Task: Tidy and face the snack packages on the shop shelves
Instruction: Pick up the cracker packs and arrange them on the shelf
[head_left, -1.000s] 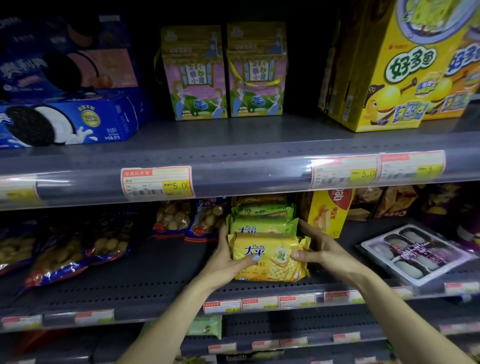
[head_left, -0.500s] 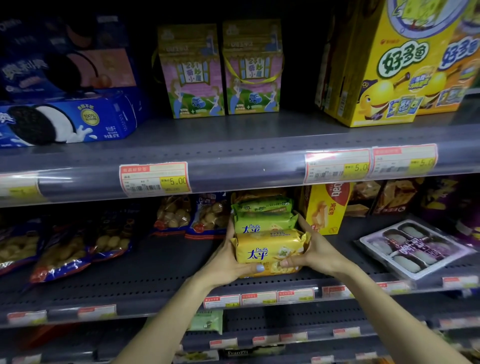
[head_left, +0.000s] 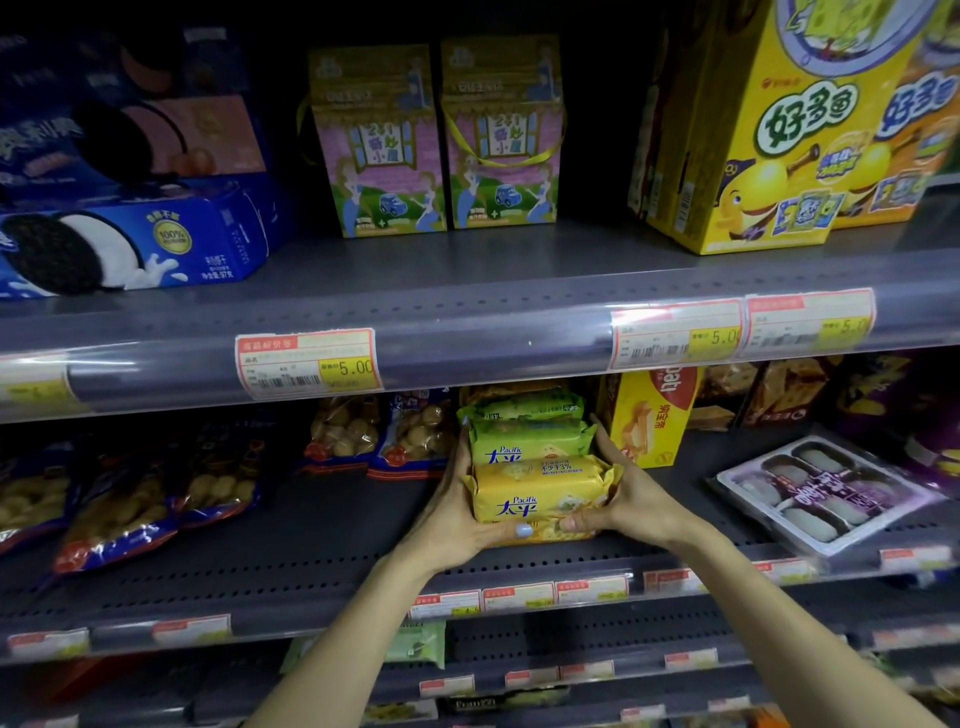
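Two hands hold a yellow cracker pack (head_left: 540, 493) on the middle shelf (head_left: 311, 571). The pack sits at the front of a row, with a green cracker pack (head_left: 530, 441) on top of it and more green packs piled behind.

The left hand (head_left: 457, 514) cups the left end of the yellow pack. Its fingers (head_left: 465, 441) reach up along the left side of the green pack too, held close together. Its thumb, with a light blue nail, curls under the front bottom edge of the yellow pack.

The right hand (head_left: 631, 499) cups the right end. Its fingers (head_left: 605, 436) run up along the right side of the packs, close together, and its thumb presses on the front bottom edge. The two thumbs nearly meet in the middle.

Just to the right stands a yellow box (head_left: 649, 415). Further right lies a purple tray of snacks (head_left: 826, 493). To the left lie bags of round cookies (head_left: 343, 431). On the top shelf stand two pink house boxes (head_left: 436, 140).
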